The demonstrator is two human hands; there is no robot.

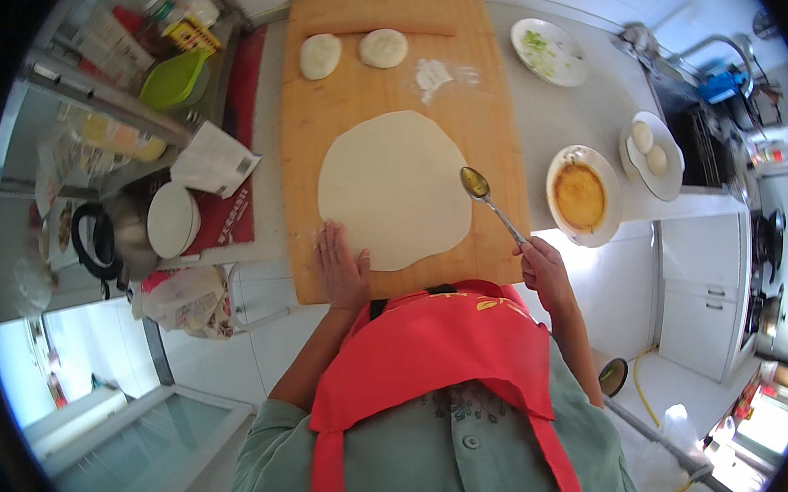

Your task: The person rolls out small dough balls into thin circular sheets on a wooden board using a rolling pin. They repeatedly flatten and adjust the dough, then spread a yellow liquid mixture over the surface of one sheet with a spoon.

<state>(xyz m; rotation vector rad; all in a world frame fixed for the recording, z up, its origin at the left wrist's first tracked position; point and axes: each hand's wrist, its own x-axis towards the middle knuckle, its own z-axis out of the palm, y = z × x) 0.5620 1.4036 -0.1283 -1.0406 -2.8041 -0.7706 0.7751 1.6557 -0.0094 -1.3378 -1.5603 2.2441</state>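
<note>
A wide, thin sheet of rolled dough [393, 191] lies flat on a wooden board [297, 136]. My left hand [342, 267] rests palm down at its lower left edge, fingers together, touching the board and the dough's rim. In my right hand [539, 263] is the handle of a metal spoon [475, 183]; its bowl, with a yellowish liquid in it, is over the dough's right edge. Whether the spoon touches the dough I cannot tell. To the right, a white bowl [608, 193] holds an orange-yellow oily mixture [579, 195].
Two dough rounds [320, 56] [383, 48], a thin rolling pin [430, 32] and a patch of flour [432, 76] are at the board's far end. A plate of chopped greens [570, 69] and a dish with two pale round pieces [667, 182] stand right; stacked white bowls [170, 220] stand left.
</note>
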